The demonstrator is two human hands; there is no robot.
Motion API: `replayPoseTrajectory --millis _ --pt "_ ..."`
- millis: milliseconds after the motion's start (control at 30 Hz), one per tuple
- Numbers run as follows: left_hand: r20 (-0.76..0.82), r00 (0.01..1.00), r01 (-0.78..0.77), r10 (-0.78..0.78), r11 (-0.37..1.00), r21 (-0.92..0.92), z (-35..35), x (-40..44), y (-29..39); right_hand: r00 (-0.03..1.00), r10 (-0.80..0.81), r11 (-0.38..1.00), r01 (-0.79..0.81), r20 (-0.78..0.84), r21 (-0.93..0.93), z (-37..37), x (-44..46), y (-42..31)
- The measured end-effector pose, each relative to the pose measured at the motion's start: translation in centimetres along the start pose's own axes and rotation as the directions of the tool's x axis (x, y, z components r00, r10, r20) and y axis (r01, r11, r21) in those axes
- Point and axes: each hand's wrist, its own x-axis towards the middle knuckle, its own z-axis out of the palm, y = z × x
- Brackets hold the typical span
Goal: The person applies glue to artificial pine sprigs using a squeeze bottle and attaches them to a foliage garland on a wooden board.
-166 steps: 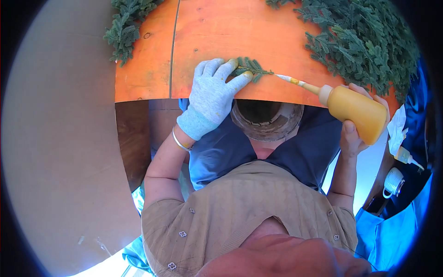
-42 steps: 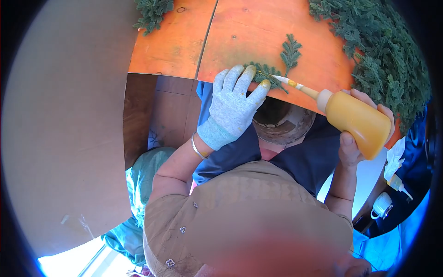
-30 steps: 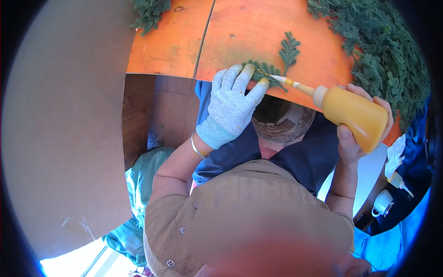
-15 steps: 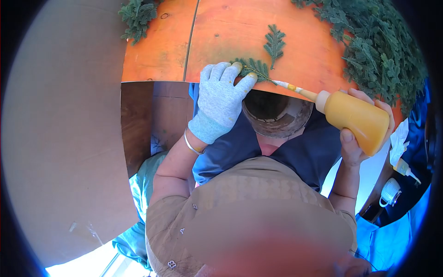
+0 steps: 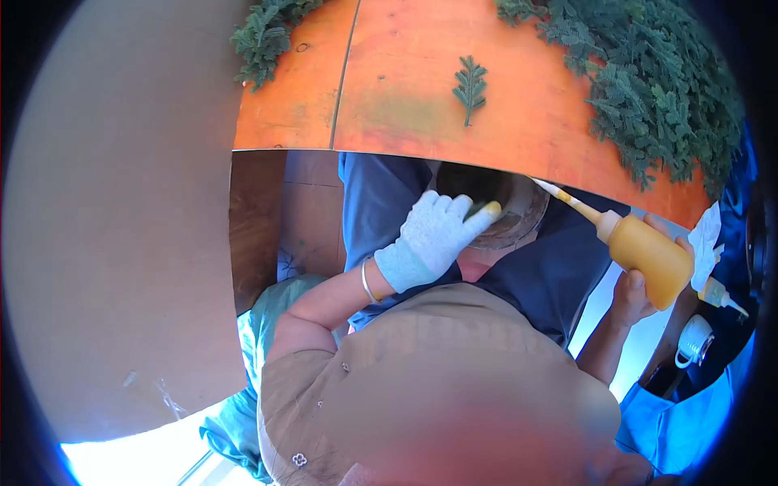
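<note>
Gloved left hand (image 5: 433, 235): held over the mouth of the stained bucket (image 5: 528, 217), just below the front edge of the orange table (image 5: 413, 44); partly curled at the fingers, yellow at the thumb tip. Cannot tell whether pinching anything, against so dark an interior.
Bare right hand (image 5: 634, 296): closed with its fingers around the yellow squeeze bottle (image 5: 652, 261).
Yellow squeeze bottle: tilted, with its long nozzle (image 5: 566, 198) aimed up and leftward, right by the table edge; cannot tell whether touching.
Single conifer sprig (image 5: 470, 87): lying flat on the table, stem toward the body, apart from both hands.
Conifer pile (image 5: 664, 93): heaped along the table's right side, well apart from the smaller conifer clump (image 5: 267, 44) at far left.
Sprig work now: apparently between two dabs of the nozzle — aimed at no foliage, with the glove away at the bucket.
Sprig work next: probably calls for pinning a stem with the gloved fingers — then meeting it lightly with the nozzle.
</note>
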Motion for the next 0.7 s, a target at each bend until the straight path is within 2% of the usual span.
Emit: replayPoseTrajectory --millis 67,133,200,300,400,433,467,567,667,700 --pt "-0.022 0.999 -0.026 0.025 0.999 -0.035 -1.4 0.5 -0.8 1.000 0.011 1.000 -0.011 -0.016 0.022 -0.4 -0.4 0.5" --pt "-0.214 0.977 -0.001 0.022 0.995 0.095 -4.3 2.5 -3.6 0.999 0.026 0.999 -0.025 -0.024 0.034 -1.1 -0.8 0.8" --pt "-0.377 0.913 -0.114 0.155 0.985 0.128 -5.3 5.8 -7.6 0.999 0.021 0.999 -0.020 -0.027 0.049 -1.6 -1.0 1.2" --pt "-0.265 0.878 -0.400 0.399 0.915 0.055 -4.4 9.5 -11.7 0.998 0.051 0.976 -0.041 -0.040 0.216 -1.4 -0.9 1.3" --pt "-0.205 0.946 -0.250 0.250 0.968 0.027 -2.7 8.4 -9.1 0.997 0.034 0.978 -0.020 -0.063 0.206 -0.9 -0.3 0.8" --pt "-0.029 0.992 -0.123 0.127 0.988 0.093 -3.0 7.5 -6.8 0.998 0.011 0.978 0.000 -0.054 0.207 -0.8 -0.1 0.9" --pt "0.006 0.999 -0.049 0.049 0.989 0.142 -2.6 6.9 -4.4 0.999 -0.012 0.978 0.021 -0.045 0.209 -0.8 0.2 1.2" --pt "-0.165 0.984 0.113 -0.069 0.955 0.274 -0.2 6.6 -2.0 0.999 -0.040 0.969 0.046 -0.029 0.241 -0.1 1.4 1.5" --pt "-0.291 0.955 0.090 -0.064 0.993 0.079 0.1 5.9 -2.6 0.998 -0.061 0.959 0.063 -0.016 0.276 1.1 2.6 1.6" --pt "-0.249 0.966 0.081 -0.069 0.996 0.041 -0.3 5.6 -3.0 0.998 -0.067 0.957 0.067 -0.012 0.283 1.5 2.8 1.6"
